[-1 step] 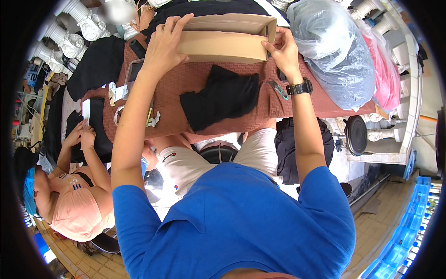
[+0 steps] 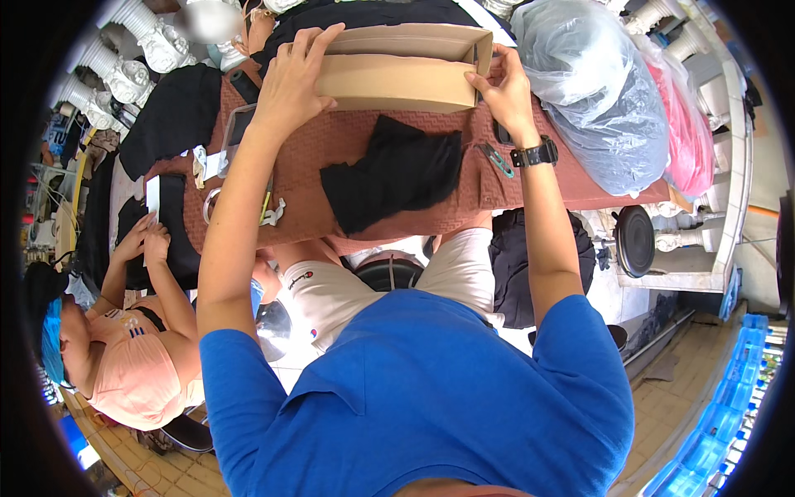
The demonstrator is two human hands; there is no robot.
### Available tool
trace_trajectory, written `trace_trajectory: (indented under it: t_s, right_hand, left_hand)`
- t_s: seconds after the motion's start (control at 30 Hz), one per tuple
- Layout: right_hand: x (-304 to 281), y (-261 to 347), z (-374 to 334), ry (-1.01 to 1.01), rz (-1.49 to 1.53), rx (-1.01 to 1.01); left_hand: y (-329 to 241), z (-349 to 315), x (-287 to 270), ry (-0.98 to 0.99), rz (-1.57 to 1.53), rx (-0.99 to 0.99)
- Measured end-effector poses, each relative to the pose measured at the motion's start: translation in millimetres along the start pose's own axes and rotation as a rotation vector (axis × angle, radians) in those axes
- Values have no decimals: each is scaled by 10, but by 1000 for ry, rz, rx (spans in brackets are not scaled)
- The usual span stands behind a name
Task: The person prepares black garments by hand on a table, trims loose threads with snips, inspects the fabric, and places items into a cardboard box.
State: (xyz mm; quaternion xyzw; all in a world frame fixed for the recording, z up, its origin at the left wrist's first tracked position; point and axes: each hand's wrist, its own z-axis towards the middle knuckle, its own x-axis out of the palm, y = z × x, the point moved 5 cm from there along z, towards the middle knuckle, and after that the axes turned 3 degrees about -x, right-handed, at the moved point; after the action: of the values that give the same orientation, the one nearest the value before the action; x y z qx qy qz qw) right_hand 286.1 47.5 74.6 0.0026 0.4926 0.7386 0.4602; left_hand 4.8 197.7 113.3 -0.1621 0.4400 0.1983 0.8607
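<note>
A long, open-topped cardboard box (image 2: 397, 83) rests at the far side of the table, between my two hands. My left hand (image 2: 300, 79) grips its left end, with the thumb low at the front and the fingers over the top. At the right end, my right hand (image 2: 503, 87) pinches the box's corner, thumb in front and fingers behind. The inside of the box shows only in part. Nearer to me lies a piece of black fabric (image 2: 393, 174), crumpled on the brown tablecloth (image 2: 290, 182).
Right of the box stand a bulky clear plastic bag (image 2: 596, 91) and a pink bag (image 2: 683, 124). Green-handled thread snips (image 2: 499, 161) lie near my right wrist. A clear plastic container (image 2: 236, 137) sits beside my left forearm. At the left, another person (image 2: 141, 356) handles black fabric.
</note>
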Motion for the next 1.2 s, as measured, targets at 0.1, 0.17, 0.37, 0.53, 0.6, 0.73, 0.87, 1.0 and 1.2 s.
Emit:
trace_trajectory:
  t_s: [0.1, 0.17, 0.37, 0.53, 0.6, 0.73, 0.87, 1.0, 1.2]
  right_hand:
    - [-19, 106, 44, 95, -90, -151]
    - [-48, 38, 116, 187, -104, -146]
    - [-95, 60, 218, 405, -63, -43]
    - [10, 111, 127, 304, -18, -46]
    - [17, -15, 62, 283, 122, 23]
    - [54, -230, -57, 154, 142, -20]
    - [115, -361, -56, 130, 298, 72]
    - [118, -415, -1, 189, 529, 178]
    - [57, -356, -18, 135, 500, 122]
  left_hand:
    - [-1, -4, -11, -49, 8, 27]
    - [-15, 3, -27, -103, 28, 80]
    - [41, 6, 29, -71, -57, 60]
    - [71, 0, 2, -95, 26, 58]
    - [-53, 42, -95, -209, 246, 110]
    - [-437, 294, -60, -302, 25, 253]
    - [-372, 543, 269, -335, -25, 184]
    - [-249, 661, 385, -412, -50, 182]
    - [-212, 600, 394, -359, 20, 179]
